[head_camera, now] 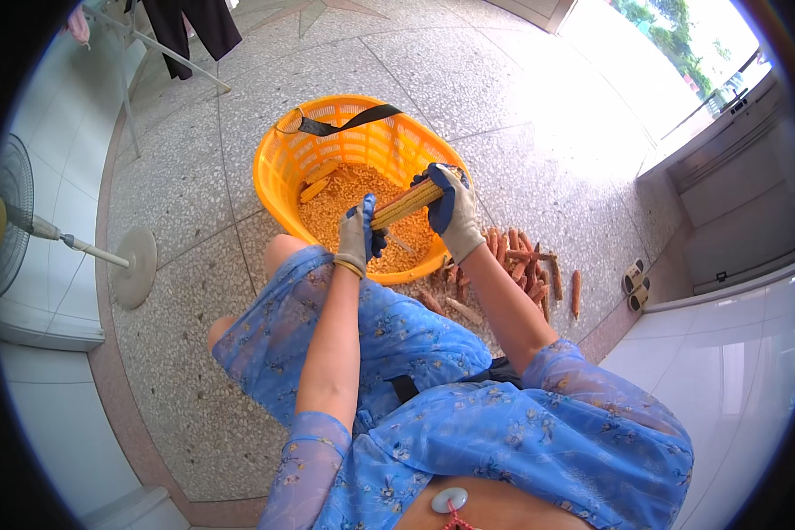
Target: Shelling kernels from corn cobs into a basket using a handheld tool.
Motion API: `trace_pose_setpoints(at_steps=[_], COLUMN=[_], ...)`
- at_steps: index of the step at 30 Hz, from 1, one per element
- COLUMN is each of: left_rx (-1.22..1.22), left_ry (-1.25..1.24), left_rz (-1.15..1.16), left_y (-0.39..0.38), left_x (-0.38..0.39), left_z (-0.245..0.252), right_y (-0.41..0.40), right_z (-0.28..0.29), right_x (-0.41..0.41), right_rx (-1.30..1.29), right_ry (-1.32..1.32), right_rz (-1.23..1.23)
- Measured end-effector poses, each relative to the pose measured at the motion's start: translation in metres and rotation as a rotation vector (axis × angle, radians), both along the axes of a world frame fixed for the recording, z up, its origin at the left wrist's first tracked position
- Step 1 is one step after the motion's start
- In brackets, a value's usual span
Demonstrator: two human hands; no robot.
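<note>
Both of my hands wear grey knit work gloves with blue coated palms. They hold an ear of dried corn (407, 204) between them, partly stripped of kernels along one side. My left hand (358, 230) grips its lower left end, and my right hand (452, 202) is wrapped around its upper right end. Beneath the ear stands an orange plastic basket (265, 179) with slotted walls and a black strap (351, 122) across its far rim. Loose corn kernels (331, 228) cover the basket's bottom. Several corn ears (315, 189) lie on them at the far left side.
Bare reddish corn cobs (520, 262) are heaped on the terrazzo floor (185, 318) right of the basket. A pedestal fan (132, 265) stands at left, near a rack (165, 50) with dark trousers (202, 33). Slippers (635, 285) lie by the right wall. A bright doorway opens at upper right.
</note>
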State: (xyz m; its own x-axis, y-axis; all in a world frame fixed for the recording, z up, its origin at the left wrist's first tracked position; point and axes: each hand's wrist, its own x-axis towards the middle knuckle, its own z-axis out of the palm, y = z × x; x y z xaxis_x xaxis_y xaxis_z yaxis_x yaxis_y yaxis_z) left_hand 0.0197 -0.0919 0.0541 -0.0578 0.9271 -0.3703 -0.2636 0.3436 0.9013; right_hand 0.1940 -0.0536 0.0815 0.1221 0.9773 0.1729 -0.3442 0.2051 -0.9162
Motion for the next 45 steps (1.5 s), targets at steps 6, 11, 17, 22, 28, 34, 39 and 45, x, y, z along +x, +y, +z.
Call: trace_pose_setpoints(at_steps=[6,11,17,22,28,34,39,45], left_rx=[-0.082,-0.013,-0.085,-0.083,-0.043,-0.072,-0.06,-0.089], left_ry=[-0.132,-0.004,-0.032,-0.06,-0.034,-0.017,0.077,-0.04], left_rz=[0.045,-0.093,-0.01,0.028,-0.058,-0.145,-0.147,-0.155], left_y=[0.002,0.001,0.002,-0.001,0.0,0.0,0.001,0.005], left_x=[0.008,0.002,0.005,0.003,0.009,0.003,0.002,0.013], left_z=[0.009,0.007,0.008,0.004,0.002,0.007,0.002,-0.002], right_y=[0.012,0.007,0.0,-0.006,0.017,0.008,0.002,0.016], right_z=[0.013,0.019,0.019,0.034,0.023,0.035,0.039,0.029], right_x=[0.001,-0.002,-0.004,-0.012,-0.006,-0.009,-0.017,-0.005], right_rx=[-0.432,-0.395,-0.278,-0.282,-0.393,-0.316,-0.25,-0.366], right_ry=[0.503,0.409,0.319,0.218,0.191,0.191,0.126,0.169], right_rz=[-0.099,-0.061,-0.064,0.004,-0.131,-0.005,-0.001,-0.047])
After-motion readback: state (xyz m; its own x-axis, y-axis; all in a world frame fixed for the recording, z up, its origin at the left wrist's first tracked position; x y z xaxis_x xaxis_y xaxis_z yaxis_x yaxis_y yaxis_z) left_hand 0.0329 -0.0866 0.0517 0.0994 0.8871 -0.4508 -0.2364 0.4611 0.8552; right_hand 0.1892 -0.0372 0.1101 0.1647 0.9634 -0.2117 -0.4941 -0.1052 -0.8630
